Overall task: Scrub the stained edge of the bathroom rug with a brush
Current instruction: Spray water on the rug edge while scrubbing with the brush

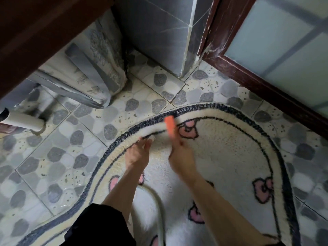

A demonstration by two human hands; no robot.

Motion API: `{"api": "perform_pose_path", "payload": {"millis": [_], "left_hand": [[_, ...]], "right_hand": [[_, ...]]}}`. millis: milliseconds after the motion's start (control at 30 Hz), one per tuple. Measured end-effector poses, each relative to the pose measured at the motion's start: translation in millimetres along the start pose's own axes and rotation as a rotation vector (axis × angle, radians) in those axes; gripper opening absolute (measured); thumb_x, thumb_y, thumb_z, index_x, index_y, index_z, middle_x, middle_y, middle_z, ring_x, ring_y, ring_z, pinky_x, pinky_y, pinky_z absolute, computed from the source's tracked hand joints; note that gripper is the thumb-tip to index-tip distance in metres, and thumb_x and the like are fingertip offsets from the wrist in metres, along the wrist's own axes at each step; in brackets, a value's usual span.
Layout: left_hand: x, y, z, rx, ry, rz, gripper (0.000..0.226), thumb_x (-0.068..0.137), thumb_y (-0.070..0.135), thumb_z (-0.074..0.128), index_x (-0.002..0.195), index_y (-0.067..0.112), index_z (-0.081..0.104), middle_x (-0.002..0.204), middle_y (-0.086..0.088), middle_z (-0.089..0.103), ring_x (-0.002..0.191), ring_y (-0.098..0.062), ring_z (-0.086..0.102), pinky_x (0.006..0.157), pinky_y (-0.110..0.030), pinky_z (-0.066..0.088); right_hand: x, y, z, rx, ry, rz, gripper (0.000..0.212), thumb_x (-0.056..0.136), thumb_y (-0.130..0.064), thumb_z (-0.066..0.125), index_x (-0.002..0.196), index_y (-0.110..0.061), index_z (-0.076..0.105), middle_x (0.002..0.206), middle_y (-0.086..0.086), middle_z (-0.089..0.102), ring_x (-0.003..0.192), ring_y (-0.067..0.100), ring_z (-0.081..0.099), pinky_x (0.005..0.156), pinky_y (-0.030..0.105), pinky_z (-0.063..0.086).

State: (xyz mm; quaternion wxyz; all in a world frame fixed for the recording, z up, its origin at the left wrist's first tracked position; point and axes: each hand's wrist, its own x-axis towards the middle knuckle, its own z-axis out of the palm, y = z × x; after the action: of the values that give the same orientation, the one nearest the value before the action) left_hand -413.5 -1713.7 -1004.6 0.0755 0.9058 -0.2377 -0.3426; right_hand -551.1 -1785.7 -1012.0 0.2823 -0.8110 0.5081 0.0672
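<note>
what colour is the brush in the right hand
Orange brush, held by the right hand; seen in the head view.

On floor (53, 139), rug (221, 157); at its far edge, both hands.
In right hand (181, 157), brush (170, 125), down on the rug's raised far rim; just left of it, left hand (138, 153), holding that rim. Behind the rug, wall corner (159, 32); behind and right, door (284, 41); far left, pipe (23, 121), well apart from the rug.

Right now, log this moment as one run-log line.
phase: scrubbing | left hand: pinches raised rug edge | right hand: grips orange brush, blurred, on that edge | floor: pebble-pattern tiles
</note>
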Motion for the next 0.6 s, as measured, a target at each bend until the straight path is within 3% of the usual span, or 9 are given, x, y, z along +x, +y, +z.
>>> {"api": "perform_pose_path", "payload": {"millis": [100,167,233,333,467,533,600], "left_hand": [[3,-3,-5,0.016,-0.002,0.014,0.045,0.102,0.059,0.038,0.130,0.037,0.065,0.118,-0.011,0.072,0.101,-0.032,0.067,0.080,-0.034,0.050],[3,-2,-7,0.034,-0.010,0.016,0.046,0.102,0.058,0.036,0.131,0.036,0.065,0.116,-0.012,0.072,0.100,-0.032,0.067,0.076,-0.033,0.047],[4,1,-6,0.069,-0.013,0.022,0.050,0.102,0.060,0.032,0.132,0.035,0.063,0.109,-0.012,0.072,0.095,-0.031,0.067,0.075,-0.033,0.051],[5,17,-2,0.114,-0.004,0.062,0.055,0.099,0.066,0.029,0.133,0.035,0.060,0.104,-0.011,0.072,0.089,-0.030,0.069,0.076,-0.036,0.057],[2,46,1,0.203,-0.053,0.134,0.055,0.099,0.068,0.030,0.135,0.039,0.059,0.128,-0.009,0.065,0.102,-0.030,0.068,0.083,-0.041,0.059],[2,60,0,0.253,-0.074,0.158,0.052,0.100,0.067,0.028,0.139,0.043,0.054,0.152,-0.004,0.048,0.117,-0.030,0.064,0.091,-0.044,0.055],[4,74,0,0.284,-0.081,0.190,0.051,0.100,0.067,0.028,0.140,0.044,0.052,0.159,0.002,0.039,0.125,-0.030,0.059,0.096,-0.044,0.051]], "right_hand": [[9,18,-3,-0.156,-0.120,-0.239,0.068,0.102,-0.020,0.038,0.159,-0.040,0.007,0.112,0.012,0.059,0.079,0.029,0.059,0.062,0.030,0.042],[23,57,-35,-0.074,-0.107,-0.070,0.062,0.102,-0.031,0.036,0.157,-0.048,0.010,0.109,0.008,0.056,0.081,0.029,0.060,0.057,0.024,0.039],[24,84,-58,-0.097,-0.007,0.146,0.081,0.097,-0.021,0.044,0.156,-0.048,-0.004,0.102,0.010,0.052,0.068,0.025,0.050,0.057,0.028,0.036],[8,68,-42,-0.024,0.045,0.243,0.090,0.095,-0.015,0.048,0.156,-0.042,-0.013,0.099,0.009,0.048,0.061,0.021,0.045,0.056,0.031,0.039],[5,65,-32,0.004,-0.015,0.057,0.079,0.100,-0.020,0.042,0.155,-0.049,-0.006,0.111,0.010,0.050,0.078,0.032,0.059,0.068,0.034,0.048],[10,96,-61,0.070,0.036,0.117,0.090,0.097,-0.013,0.043,0.148,-0.061,-0.013,0.099,0.006,0.048,0.077,0.031,0.059,0.069,0.035,0.046],[7,132,-88,0.196,0.201,0.309,0.098,0.094,-0.007,0.046,0.145,-0.064,-0.017,0.090,0.009,0.052,0.065,0.026,0.054,0.063,0.035,0.043]]}}
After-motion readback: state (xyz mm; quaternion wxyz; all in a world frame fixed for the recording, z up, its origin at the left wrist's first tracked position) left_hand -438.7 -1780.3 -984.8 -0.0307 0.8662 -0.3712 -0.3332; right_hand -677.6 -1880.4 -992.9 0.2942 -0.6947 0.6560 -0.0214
